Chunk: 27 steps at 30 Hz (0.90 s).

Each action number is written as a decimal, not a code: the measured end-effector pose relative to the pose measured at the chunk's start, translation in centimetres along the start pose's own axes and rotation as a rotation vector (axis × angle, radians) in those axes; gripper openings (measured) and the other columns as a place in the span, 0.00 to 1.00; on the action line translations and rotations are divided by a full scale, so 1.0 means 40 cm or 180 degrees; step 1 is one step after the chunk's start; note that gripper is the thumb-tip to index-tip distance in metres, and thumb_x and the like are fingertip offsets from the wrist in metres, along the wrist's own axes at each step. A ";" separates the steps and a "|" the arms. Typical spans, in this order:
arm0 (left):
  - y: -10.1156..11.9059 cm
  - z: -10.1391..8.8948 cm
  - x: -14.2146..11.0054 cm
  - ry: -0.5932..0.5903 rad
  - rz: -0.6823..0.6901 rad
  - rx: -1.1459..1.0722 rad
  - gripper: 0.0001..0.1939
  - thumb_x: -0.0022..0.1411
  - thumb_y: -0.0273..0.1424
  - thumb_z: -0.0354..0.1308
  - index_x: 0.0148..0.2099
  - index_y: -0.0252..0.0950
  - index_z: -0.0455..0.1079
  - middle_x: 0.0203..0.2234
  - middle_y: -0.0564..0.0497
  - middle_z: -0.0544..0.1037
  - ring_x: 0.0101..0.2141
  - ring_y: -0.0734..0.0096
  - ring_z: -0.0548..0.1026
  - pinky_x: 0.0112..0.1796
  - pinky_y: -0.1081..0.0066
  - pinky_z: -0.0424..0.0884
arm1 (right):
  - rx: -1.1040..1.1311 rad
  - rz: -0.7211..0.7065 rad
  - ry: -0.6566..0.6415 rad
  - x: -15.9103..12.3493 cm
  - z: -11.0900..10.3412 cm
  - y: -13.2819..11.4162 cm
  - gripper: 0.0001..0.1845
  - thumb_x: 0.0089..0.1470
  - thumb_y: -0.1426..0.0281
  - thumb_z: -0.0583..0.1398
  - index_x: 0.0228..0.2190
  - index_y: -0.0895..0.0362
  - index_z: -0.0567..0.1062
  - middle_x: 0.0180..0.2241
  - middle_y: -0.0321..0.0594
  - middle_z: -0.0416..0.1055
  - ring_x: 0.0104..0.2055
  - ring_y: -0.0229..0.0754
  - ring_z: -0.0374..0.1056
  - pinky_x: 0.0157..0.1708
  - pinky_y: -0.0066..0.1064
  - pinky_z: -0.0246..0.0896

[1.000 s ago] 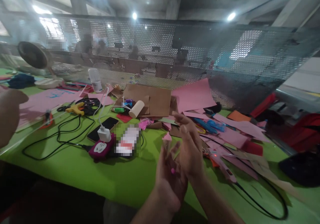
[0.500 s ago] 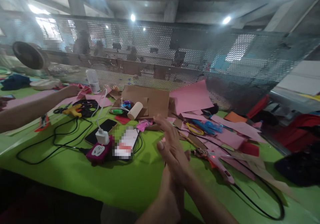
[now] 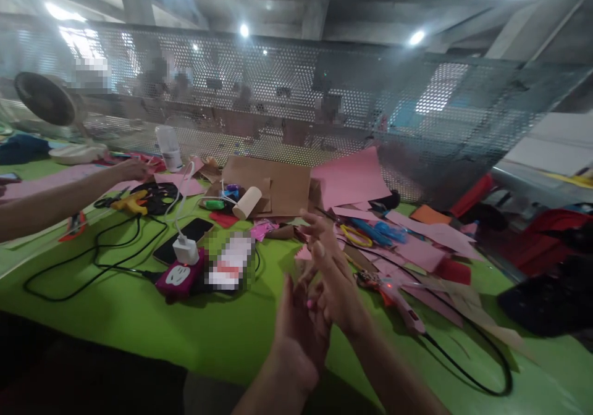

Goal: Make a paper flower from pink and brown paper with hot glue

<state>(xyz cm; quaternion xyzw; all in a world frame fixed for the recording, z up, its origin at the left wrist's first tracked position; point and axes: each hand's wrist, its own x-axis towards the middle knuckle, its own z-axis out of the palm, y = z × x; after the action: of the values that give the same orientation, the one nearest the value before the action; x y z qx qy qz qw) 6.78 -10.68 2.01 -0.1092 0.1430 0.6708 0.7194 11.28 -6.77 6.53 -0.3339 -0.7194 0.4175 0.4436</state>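
Over the green table, my two hands are close together. My left hand (image 3: 299, 341) is turned palm up with its fingers partly curled. A small pink ball (image 3: 310, 304) shows at its fingers, between the two hands. My right hand (image 3: 340, 282) is just above and to the right, its fingers stretched forward and overlapping the left fingers. Whether the right hand also touches the ball, I cannot tell. Beyond the hands lies a piece of pink paper (image 3: 304, 252). A pink glue gun (image 3: 403, 307) with a lit red light lies to their right.
To the left stand a purple power strip (image 3: 178, 276) with a white charger (image 3: 186, 251), and two phones (image 3: 231, 260). Pink paper scraps (image 3: 419, 254) and brown cardboard (image 3: 290, 186) lie behind. Another person's arm (image 3: 69, 192) reaches in from the left. A black cord (image 3: 482, 384) loops at right.
My hands were pressed palm to palm; now they have come partly apart, the left palm turning up and the pink ball showing. The view has shifted slightly.
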 end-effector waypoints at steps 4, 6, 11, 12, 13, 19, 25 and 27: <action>0.031 0.002 0.014 0.0000 0.0052 -0.0089 0.23 0.71 0.38 0.45 0.38 0.28 0.76 0.30 0.42 0.81 0.28 0.71 0.80 0.29 0.76 0.77 | -0.0531 -0.0043 -0.0276 -0.009 -0.065 0.003 0.15 0.60 0.63 0.58 0.48 0.46 0.74 0.51 0.42 0.73 0.28 0.42 0.74 0.27 0.37 0.72; 0.037 0.001 0.020 -0.0091 0.0100 -0.0092 0.23 0.71 0.39 0.45 0.39 0.28 0.76 0.32 0.41 0.82 0.33 0.69 0.81 0.34 0.75 0.78 | -0.1296 -0.0644 -0.0367 -0.022 -0.094 0.016 0.07 0.57 0.69 0.61 0.37 0.48 0.79 0.48 0.40 0.75 0.47 0.51 0.72 0.47 0.44 0.67; 0.040 0.006 0.020 -0.0299 0.0093 0.0025 0.23 0.69 0.42 0.47 0.43 0.31 0.77 0.39 0.41 0.81 0.38 0.68 0.81 0.40 0.75 0.76 | -0.1959 -0.0852 -0.0582 -0.056 -0.116 0.047 0.07 0.52 0.74 0.65 0.31 0.49 0.79 0.54 0.38 0.71 0.57 0.51 0.63 0.54 0.46 0.58; 0.042 0.009 0.020 -0.0289 0.0092 0.0016 0.22 0.69 0.42 0.48 0.43 0.31 0.77 0.39 0.42 0.81 0.39 0.68 0.80 0.40 0.75 0.76 | -0.2002 -0.0856 -0.0600 -0.061 -0.113 0.051 0.07 0.51 0.74 0.66 0.31 0.49 0.78 0.55 0.37 0.70 0.57 0.52 0.63 0.55 0.47 0.56; 0.045 0.013 0.020 -0.0246 0.0089 -0.0003 0.22 0.69 0.43 0.48 0.42 0.32 0.77 0.39 0.42 0.81 0.39 0.68 0.80 0.40 0.75 0.76 | -0.2047 -0.0879 -0.0613 -0.066 -0.109 0.053 0.07 0.50 0.74 0.66 0.32 0.49 0.78 0.55 0.37 0.70 0.58 0.52 0.62 0.56 0.48 0.55; 0.057 0.034 0.019 -0.0088 0.0128 0.0183 0.22 0.67 0.45 0.49 0.48 0.33 0.74 0.45 0.41 0.79 0.44 0.65 0.79 0.42 0.72 0.75 | -0.2267 -0.1050 -0.0384 -0.086 -0.094 0.072 0.06 0.49 0.73 0.66 0.30 0.50 0.77 0.55 0.39 0.71 0.59 0.57 0.60 0.54 0.52 0.54; 0.129 0.035 0.066 -0.0464 0.1032 0.2073 0.18 0.63 0.44 0.54 0.47 0.36 0.73 0.43 0.43 0.79 0.43 0.64 0.78 0.40 0.69 0.72 | -0.1640 -0.1007 0.0012 -0.067 -0.151 0.075 0.01 0.54 0.68 0.65 0.32 0.49 0.79 0.44 0.40 0.77 0.50 0.51 0.68 0.50 0.45 0.61; 0.183 0.029 0.098 -0.0100 0.1680 0.3550 0.19 0.61 0.44 0.57 0.47 0.36 0.73 0.41 0.44 0.79 0.41 0.64 0.77 0.37 0.70 0.69 | -0.1331 -0.0821 0.0198 -0.047 -0.184 0.066 0.03 0.55 0.66 0.64 0.33 0.50 0.79 0.39 0.40 0.77 0.45 0.49 0.70 0.46 0.41 0.65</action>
<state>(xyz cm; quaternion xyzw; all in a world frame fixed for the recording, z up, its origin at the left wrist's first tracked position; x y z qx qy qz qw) -0.22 -6.07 1.98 0.3324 0.4838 0.6520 0.4800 19.03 -4.99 5.39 -0.3365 -0.8128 0.1890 0.4363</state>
